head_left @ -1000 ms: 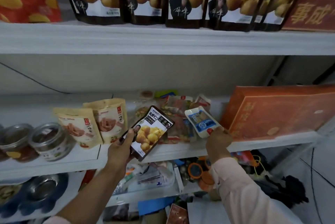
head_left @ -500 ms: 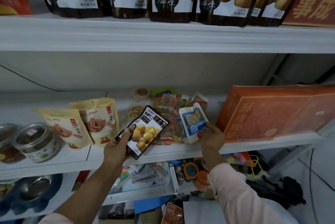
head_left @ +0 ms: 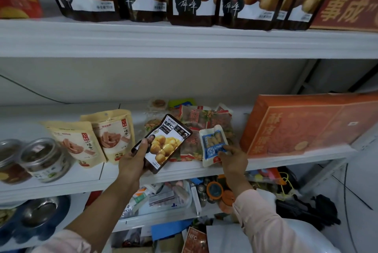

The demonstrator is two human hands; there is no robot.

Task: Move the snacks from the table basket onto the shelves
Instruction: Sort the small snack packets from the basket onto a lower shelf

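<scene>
Two held low by fingers [head_left: 143, 147]: chestnut packet [head_left: 166, 143], blue packet [head_left: 211, 143].

The pouch [head_left: 165, 142] is black, with yellow round chestnuts printed on a white field. The small packet [head_left: 212, 143] is white with a blue panel. The standing bags [head_left: 114, 134] are beige and show pink-orange strips. The big box [head_left: 306, 125] is orange with a paler pattern, and the shelves [head_left: 184, 41] are white.

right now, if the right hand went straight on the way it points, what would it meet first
The right hand, holding the blue packet, would likely meet the red snack packs first; depth unclear.
</scene>
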